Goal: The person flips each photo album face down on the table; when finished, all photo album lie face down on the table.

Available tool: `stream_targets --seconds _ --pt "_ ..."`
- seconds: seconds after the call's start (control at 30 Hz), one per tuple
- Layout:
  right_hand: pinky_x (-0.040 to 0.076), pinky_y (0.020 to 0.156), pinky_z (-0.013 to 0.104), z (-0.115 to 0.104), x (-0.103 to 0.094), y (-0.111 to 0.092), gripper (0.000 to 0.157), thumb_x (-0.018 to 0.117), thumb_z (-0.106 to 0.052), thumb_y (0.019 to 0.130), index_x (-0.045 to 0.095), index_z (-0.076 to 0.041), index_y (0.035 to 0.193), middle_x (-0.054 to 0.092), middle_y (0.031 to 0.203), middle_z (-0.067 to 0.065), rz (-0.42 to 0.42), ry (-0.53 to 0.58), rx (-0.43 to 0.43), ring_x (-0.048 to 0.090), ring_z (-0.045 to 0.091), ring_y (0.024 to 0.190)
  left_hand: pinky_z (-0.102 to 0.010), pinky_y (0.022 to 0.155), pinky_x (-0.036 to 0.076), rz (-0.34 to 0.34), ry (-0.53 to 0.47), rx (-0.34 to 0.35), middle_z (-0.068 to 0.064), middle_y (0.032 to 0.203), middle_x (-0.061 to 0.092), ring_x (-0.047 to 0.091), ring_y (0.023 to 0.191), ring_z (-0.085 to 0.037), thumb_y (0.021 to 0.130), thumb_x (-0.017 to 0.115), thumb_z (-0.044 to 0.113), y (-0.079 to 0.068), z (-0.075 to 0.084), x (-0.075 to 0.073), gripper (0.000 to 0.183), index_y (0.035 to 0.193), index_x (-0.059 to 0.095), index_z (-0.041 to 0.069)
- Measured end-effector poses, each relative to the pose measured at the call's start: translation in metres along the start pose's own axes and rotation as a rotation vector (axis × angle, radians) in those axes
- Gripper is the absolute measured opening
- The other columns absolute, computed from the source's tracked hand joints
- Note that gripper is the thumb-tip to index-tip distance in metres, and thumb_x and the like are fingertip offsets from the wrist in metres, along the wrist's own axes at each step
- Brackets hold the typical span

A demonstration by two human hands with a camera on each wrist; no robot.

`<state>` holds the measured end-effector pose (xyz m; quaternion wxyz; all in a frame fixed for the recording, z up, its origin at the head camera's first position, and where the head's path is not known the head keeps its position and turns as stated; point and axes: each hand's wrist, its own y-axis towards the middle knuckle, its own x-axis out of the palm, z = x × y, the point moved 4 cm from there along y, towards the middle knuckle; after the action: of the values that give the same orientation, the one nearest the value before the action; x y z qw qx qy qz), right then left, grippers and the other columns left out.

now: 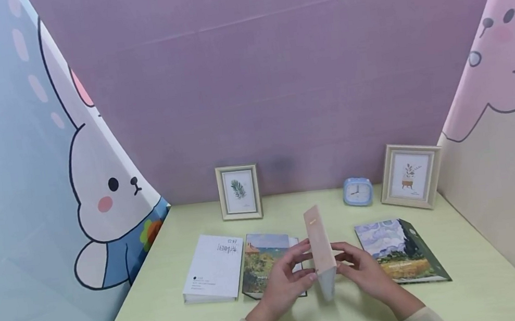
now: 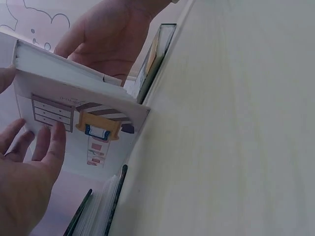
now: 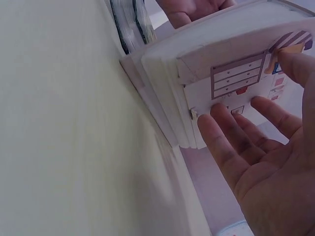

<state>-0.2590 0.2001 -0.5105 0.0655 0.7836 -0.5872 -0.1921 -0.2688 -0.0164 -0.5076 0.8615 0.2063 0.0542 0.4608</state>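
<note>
A thick photo album (image 1: 321,242) with a pale pink spine stands upright between both hands, its spine up and white pages at the near end. Drawings of a chest of drawers and other furniture cover its sides. From the left, my left hand (image 1: 284,279) presses extended fingertips and thumb against one cover. My right hand (image 1: 367,270) does the same on the opposite cover, its fingers (image 3: 224,142) spread and fairly straight. In the left wrist view, the lower corner of the album's cover (image 2: 98,132) is right at the table surface.
A white album (image 1: 214,267) and a landscape-painted album (image 1: 263,256) lie on the left of the table. Another painted album (image 1: 396,250) lies on the right. Behind them stand two picture frames (image 1: 239,192) (image 1: 411,176) and a blue clock (image 1: 357,192), before a purple wall.
</note>
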Motion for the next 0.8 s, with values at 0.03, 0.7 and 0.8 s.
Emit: stream_targets --seconds 0.03,0.7,0.8 --pt "0.062 0.089 0.034 0.000 0.000 0.000 0.044 0.063 -0.006 0.104 0.053 0.005 0.146 0.061 0.133 0.024 -0.004 -0.001 -0.006 0.068 0.019 0.109 -0.055 0.108 0.050 -0.003 0.003 -0.004 -0.010 0.164 0.040 0.050 0.138 -0.040 0.096 0.071 -0.002 0.000 0.000 0.000 0.059 0.151 0.050 0.002" --pt "0.064 0.072 0.038 -0.003 -0.014 0.000 0.036 0.046 -0.002 0.110 0.047 0.012 0.143 0.067 0.127 0.007 0.047 0.147 -0.047 0.069 0.016 0.099 -0.051 0.108 0.050 -0.055 0.103 -0.185 -0.011 0.163 0.039 0.042 0.145 -0.045 0.096 0.076 0.008 -0.005 -0.014 0.004 0.063 0.152 0.050 0.015" --pt "0.064 0.074 0.038 -0.001 -0.016 -0.001 0.037 0.046 -0.005 0.111 0.049 0.010 0.144 0.064 0.132 0.004 0.077 0.144 0.002 0.069 0.017 0.103 -0.053 0.111 0.047 -0.063 0.112 -0.206 -0.013 0.164 0.037 0.040 0.146 -0.045 0.095 0.077 0.008 -0.005 -0.016 0.004 0.065 0.153 0.049 0.015"
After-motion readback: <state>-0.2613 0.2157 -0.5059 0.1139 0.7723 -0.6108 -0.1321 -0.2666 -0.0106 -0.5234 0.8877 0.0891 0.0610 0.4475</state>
